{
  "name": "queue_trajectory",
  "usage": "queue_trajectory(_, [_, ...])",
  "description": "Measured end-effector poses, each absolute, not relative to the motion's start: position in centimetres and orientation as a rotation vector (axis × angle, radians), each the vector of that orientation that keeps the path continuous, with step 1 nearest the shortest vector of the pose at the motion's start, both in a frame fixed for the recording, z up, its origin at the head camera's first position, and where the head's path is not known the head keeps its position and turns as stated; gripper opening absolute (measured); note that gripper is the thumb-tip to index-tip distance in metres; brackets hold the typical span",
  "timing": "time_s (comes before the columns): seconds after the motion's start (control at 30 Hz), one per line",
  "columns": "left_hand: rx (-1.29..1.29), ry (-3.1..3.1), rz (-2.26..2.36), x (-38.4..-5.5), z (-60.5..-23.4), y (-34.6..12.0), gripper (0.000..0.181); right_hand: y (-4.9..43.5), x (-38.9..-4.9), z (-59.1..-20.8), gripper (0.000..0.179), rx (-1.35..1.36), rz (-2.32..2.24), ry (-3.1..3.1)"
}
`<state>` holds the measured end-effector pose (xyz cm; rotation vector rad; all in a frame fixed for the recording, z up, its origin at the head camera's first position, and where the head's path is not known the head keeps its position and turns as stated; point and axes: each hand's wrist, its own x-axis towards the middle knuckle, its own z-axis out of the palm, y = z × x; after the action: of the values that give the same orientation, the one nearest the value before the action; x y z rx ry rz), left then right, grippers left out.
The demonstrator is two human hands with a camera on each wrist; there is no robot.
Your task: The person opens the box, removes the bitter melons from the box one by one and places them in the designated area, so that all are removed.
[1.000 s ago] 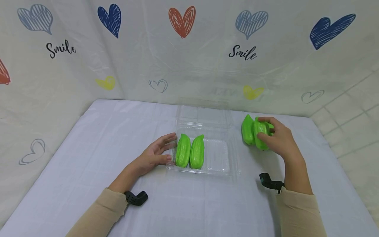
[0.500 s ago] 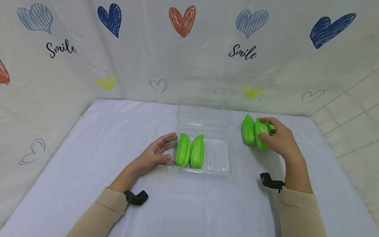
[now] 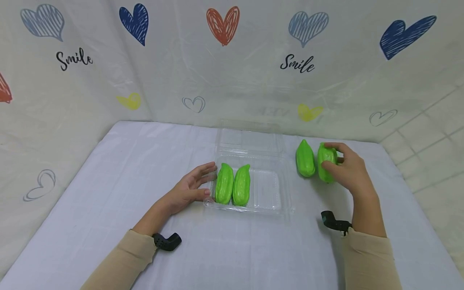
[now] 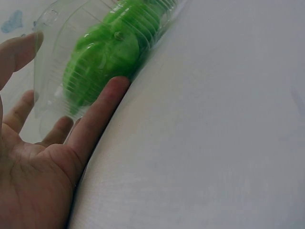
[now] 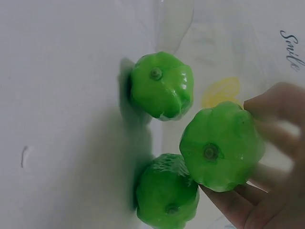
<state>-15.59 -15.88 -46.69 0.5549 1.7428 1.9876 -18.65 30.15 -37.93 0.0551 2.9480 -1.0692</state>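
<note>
My right hand (image 3: 346, 167) pinches a glossy green bitter melon (image 3: 326, 164) between thumb and fingers. In the right wrist view this held melon (image 5: 221, 148) hangs off the cloth, its stem end facing the camera. Two more bitter melons lie on the table there, an upper one (image 5: 162, 86) and a lower one (image 5: 167, 195); the head view shows just one of them (image 3: 305, 159), left of the hand. My left hand (image 3: 188, 191) rests with spread fingers against the left wall of a clear plastic clamshell box (image 3: 266, 189). Two bitter melons (image 3: 233, 184) lie side by side in its left half.
The box's clear lid (image 3: 250, 141) stands folded back toward the wall sheet. A white cloth (image 3: 232, 249) covers the table. Behind it hangs a pale sheet (image 3: 250, 84) printed with hearts and the word Smile. Each wrist wears a black camera mount (image 3: 167, 242).
The right hand has shifted slightly right with its melon, opening a gap to the melon on the left. The left hand and the box have stayed put.
</note>
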Motion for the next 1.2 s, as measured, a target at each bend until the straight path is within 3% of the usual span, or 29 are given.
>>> queue_trajectory(0.2, [0.560,1.742,1.985,-15.6,-46.6,-15.8,0.082,30.8,-18.3,-37.5,0.059,0.115,-1.133,2.966])
queue_trajectory(0.57, [0.565,1.729,1.997,-15.6,-46.7,-15.9,0.086,32.8,-18.0,-37.4,0.061,0.494,-1.318,2.970])
queue_trajectory(1.2, [0.568,1.725,1.994,-15.6,-46.7,-15.9,0.085,34.7,-18.5,-40.5,0.056,0.469,-1.089,3.032])
